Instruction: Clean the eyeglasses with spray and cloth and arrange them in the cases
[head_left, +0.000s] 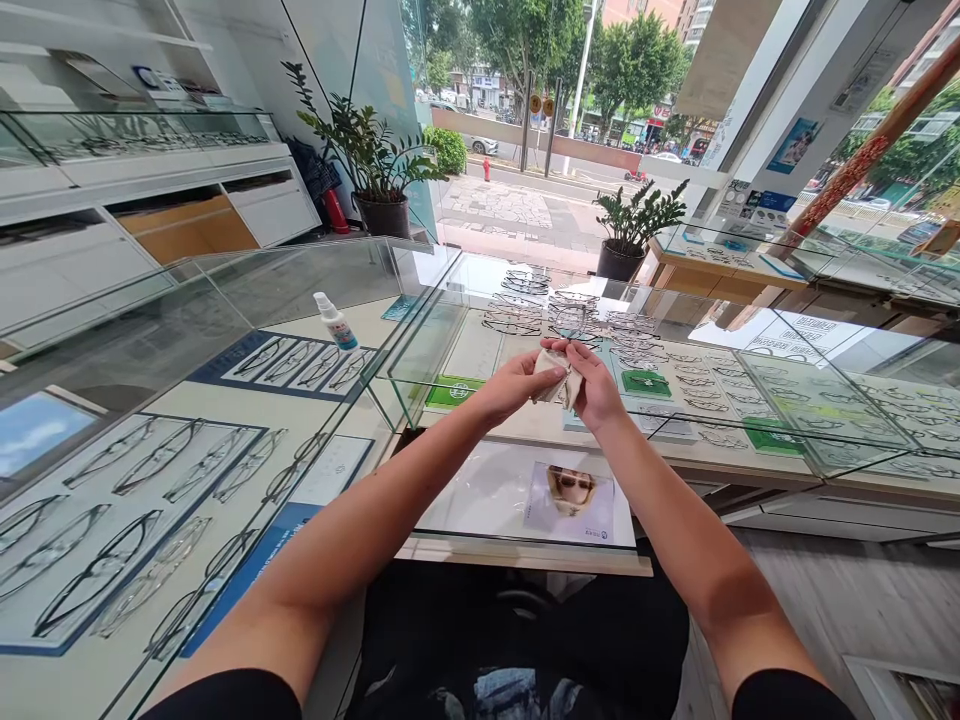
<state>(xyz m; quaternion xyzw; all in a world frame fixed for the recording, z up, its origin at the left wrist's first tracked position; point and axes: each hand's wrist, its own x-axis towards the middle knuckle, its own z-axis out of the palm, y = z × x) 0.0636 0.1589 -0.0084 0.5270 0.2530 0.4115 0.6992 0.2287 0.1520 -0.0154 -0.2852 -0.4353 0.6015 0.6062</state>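
Both of my hands meet in front of me, above the glass display counter (420,380). My left hand (519,385) is closed on a pale beige cloth (553,378), its thumb pressing on top. From the other side my right hand (594,385) grips the same cloth with bent fingers. The cloth is bunched up; whether something is wrapped inside it cannot be made out. Beyond the hands, rows of eyeglasses (574,312) stand on the counter. A white spray bottle (335,322) with a blue label stands on the glass to the left.
Under the glass at left lie trays of eyeglasses (142,455). A drawer-like shelf (480,490) holding a leaflet (570,500) sits just below my hands. Green cases (645,383) lie among the frames at right. Potted plants (384,215) stand by the window.
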